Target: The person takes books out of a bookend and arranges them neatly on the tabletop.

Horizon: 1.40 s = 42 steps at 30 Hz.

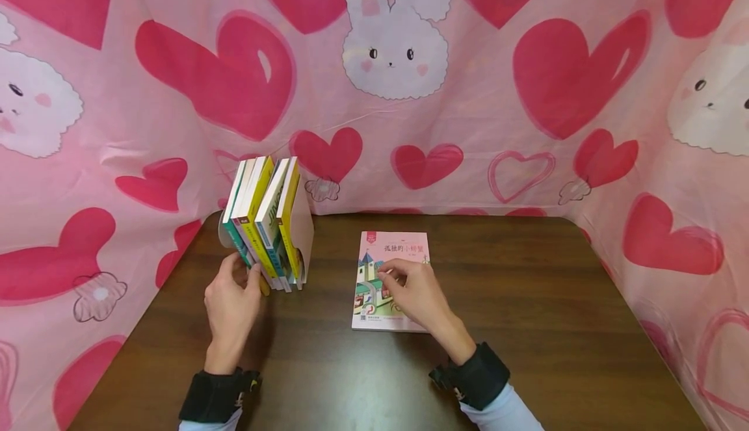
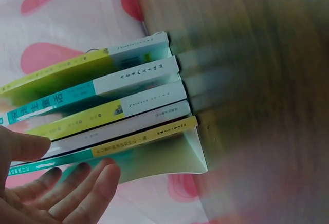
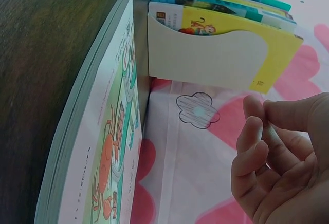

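Note:
My left hand (image 1: 234,298) is at the left side of a row of upright books. In the left wrist view its thumb (image 2: 31,147) lies over the spines near a white book (image 2: 159,115), and its fingers spread beside the teal-and-yellow book (image 2: 146,136); firm contact cannot be made out. The books lean in a white book holder (image 3: 200,57). Above a pink picture book (image 1: 404,239) lying flat on the table, my right hand (image 1: 418,291) hovers with loosely bent fingers, thumb and index tips together, nothing held. That book's cover shows an orange crab (image 3: 106,154).
The dark wooden table (image 1: 526,307) extends to the right of the pink book. A pink cloth (image 1: 480,112) with hearts and rabbits hangs behind the table and along both sides. The book holder stands near the back left edge.

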Each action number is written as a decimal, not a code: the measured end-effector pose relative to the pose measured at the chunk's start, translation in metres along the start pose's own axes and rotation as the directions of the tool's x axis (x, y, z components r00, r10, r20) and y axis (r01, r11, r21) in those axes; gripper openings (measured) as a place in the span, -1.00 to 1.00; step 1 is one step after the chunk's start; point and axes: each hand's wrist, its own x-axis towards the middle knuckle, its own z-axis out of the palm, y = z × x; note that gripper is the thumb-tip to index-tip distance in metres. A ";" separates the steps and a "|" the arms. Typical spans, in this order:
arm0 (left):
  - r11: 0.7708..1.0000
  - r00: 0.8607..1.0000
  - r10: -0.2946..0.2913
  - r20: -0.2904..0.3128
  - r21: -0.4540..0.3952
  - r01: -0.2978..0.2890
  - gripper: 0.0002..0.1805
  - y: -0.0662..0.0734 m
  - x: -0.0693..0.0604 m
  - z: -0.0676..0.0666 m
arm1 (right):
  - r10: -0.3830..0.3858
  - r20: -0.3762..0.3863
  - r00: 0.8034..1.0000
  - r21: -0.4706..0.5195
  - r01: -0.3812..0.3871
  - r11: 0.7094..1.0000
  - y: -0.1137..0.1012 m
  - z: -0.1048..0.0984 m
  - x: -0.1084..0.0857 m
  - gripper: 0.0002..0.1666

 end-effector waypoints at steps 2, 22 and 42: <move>1.000 1.000 0.004 0.006 0.008 -0.004 -0.49 0.000 0.002 -0.001 | -0.011 0.003 1.000 -0.002 0.011 1.000 0.000 0.001 0.000 -0.92; 0.993 0.996 0.045 -0.077 0.111 -0.036 -0.69 0.001 0.002 -0.008 | -0.060 0.002 0.998 -0.031 0.060 0.998 -0.001 0.008 0.000 -0.92; 0.998 0.991 -0.027 0.134 0.066 0.018 -0.35 0.002 0.003 -0.018 | -0.040 0.027 0.999 -0.020 0.041 0.999 0.001 0.006 -0.001 -0.89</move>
